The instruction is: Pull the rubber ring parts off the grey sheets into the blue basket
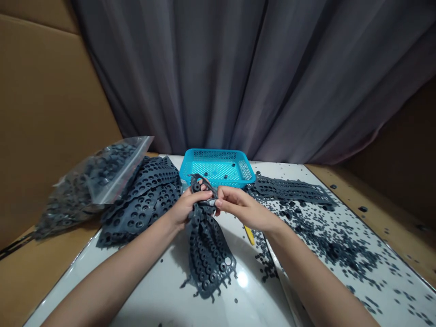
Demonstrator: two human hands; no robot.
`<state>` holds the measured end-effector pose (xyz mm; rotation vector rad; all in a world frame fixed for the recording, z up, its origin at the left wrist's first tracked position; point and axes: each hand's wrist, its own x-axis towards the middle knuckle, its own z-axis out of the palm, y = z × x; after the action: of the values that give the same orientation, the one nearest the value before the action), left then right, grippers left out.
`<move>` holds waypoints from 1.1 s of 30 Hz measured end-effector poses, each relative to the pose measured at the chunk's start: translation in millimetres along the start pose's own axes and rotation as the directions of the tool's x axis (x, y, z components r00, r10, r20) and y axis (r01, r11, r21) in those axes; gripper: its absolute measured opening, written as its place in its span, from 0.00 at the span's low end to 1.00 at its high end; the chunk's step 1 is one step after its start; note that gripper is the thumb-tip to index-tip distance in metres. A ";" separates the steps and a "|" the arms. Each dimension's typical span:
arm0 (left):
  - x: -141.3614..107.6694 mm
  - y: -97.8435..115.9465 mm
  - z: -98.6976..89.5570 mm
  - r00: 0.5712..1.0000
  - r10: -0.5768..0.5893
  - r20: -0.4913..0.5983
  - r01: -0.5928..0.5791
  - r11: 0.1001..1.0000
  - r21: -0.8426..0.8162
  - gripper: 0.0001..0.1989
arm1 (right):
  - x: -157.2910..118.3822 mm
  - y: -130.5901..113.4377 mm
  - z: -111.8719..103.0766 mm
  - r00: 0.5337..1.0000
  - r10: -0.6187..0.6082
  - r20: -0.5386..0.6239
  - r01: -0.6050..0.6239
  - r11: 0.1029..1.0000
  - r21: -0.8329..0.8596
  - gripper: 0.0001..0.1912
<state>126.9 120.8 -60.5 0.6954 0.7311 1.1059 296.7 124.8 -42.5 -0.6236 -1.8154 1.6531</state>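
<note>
A dark grey rubber sheet (211,263) with rows of round raised rings is bunched up between my hands. Its lower end hangs over the white table, with ragged tabs along the edge. My left hand (185,208) is closed round the gathered upper part, thumb across the top. From the right, my right hand (240,206) pinches the folded rubber with thumb and fingers. A small pale, shiny bit shows between the two hands, too small to name. Below the right hand is a yellow strip-like object (250,235), partly hidden.
A blue perforated basket (252,170) with a few small dark pieces stands behind my hands. At left lie stacked rubber sheets (143,200) and a zip bag (91,181) of dark pieces. Another flat sheet (293,190) and many scattered bits (340,250) cover the right side.
</note>
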 end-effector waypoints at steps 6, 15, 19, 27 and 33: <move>0.0 16.2 -2.3 0.995 0.101 -0.022 -0.103 0.988 -0.115 0.17 | -5.8 4.0 -15.9 0.995 -0.065 -0.069 0.068 0.997 0.034 0.11; -8.0 9.9 1.8 0.993 0.036 0.109 -0.031 0.998 -0.054 0.17 | 47.0 37.5 -87.5 0.818 -0.198 -0.540 -0.174 0.809 -0.561 0.13; -6.4 15.8 0.8 0.992 0.087 0.094 -0.092 0.995 0.046 0.17 | 35.7 11.5 -59.1 0.804 -0.323 -0.500 -0.116 0.739 -0.663 0.09; -11.0 16.6 5.8 0.954 0.213 0.212 -0.265 0.928 0.263 0.16 | -3.0 -21.6 7.7 0.992 -0.083 -0.091 -0.026 0.583 -0.812 0.15; -16.2 15.4 10.0 0.953 0.214 0.216 -0.284 0.878 0.385 0.17 | -0.1 -19.4 8.5 0.993 -0.097 -0.063 -0.004 0.511 -0.859 0.14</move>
<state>122.4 108.7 -39.8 1.2607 0.7513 1.1186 291.8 116.5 -23.7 -1.0232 -2.4979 0.5120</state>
